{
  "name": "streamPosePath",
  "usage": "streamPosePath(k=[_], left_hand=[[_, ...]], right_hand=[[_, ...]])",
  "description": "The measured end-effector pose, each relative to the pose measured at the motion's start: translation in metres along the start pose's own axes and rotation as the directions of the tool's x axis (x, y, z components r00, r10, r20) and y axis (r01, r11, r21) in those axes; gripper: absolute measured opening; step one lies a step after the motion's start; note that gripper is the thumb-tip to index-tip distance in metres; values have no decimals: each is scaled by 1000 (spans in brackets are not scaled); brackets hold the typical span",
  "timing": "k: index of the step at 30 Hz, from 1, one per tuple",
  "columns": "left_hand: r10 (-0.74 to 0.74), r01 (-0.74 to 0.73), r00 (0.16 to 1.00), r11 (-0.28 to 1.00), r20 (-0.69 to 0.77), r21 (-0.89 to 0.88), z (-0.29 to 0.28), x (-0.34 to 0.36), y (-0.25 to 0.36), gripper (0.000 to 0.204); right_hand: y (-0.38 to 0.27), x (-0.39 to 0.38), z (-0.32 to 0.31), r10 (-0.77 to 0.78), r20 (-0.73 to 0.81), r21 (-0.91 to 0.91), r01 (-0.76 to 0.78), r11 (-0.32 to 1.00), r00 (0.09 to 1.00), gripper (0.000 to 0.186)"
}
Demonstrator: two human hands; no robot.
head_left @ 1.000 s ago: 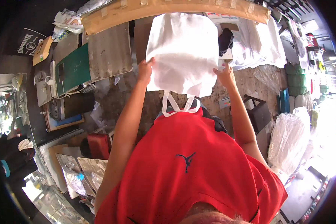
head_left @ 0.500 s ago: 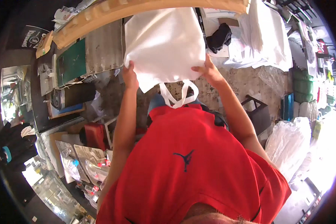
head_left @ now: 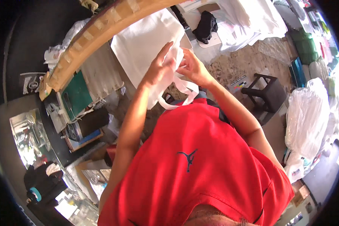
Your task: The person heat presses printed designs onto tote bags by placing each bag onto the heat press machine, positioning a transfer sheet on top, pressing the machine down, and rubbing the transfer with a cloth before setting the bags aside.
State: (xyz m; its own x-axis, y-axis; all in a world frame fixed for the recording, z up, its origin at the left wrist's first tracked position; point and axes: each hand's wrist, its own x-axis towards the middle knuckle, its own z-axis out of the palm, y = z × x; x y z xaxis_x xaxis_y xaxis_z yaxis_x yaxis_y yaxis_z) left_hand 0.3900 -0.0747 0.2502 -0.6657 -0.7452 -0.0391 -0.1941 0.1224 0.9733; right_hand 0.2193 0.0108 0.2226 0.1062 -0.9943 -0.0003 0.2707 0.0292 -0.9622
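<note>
In the head view, your white bag (head_left: 133, 47) is out in front of your red shirt (head_left: 192, 158), its broad panel spreading up and to the left of your hands. It looks plain and matte, mostly smooth across that panel, but creased and gathered where your hands meet at its right side. Its strap (head_left: 187, 88) makes a pale, twisted loop toward your shirt. Your left hand (head_left: 159, 69) lies against the fabric with thumb and forefinger apart; you cannot tell from here whether it grips any cloth. Your right hand (head_left: 194, 67) is just beside it, fingers bent and clamped on the gathered edge. A brown taped strip (head_left: 101, 28) crosses the view above the bag, and a black cloth (head_left: 206, 28) lies to its right.
</note>
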Motion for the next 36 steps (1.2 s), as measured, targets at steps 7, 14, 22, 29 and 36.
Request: streamPosePath(k=[7,14,22,29,36], left_hand=[[47,-46,999,994,15,-104,-17,-20,2,67],[87,-79,994,989,-64,123,-15,-24,2,45],[-32,-24,988,934,151,356,7,-64,-37,34],[-157,497,633,833,-758,242,-71,-168,-115,24],[-627,609,512,747,-587,-268,-56,-189,-110,27]], right_hand=[[-26,17,26,-63,-224,-465,-50,884,973,57],[-27,14,35,-66,-363,-501,-135,855,929,59],[18,-55,-56,338,94,-809,-126,574,936,41],[38,-49,-80,470,-362,-398,-590,703,805,44],[43,-23,-70,449,-347,-586,-564,582,824,33]])
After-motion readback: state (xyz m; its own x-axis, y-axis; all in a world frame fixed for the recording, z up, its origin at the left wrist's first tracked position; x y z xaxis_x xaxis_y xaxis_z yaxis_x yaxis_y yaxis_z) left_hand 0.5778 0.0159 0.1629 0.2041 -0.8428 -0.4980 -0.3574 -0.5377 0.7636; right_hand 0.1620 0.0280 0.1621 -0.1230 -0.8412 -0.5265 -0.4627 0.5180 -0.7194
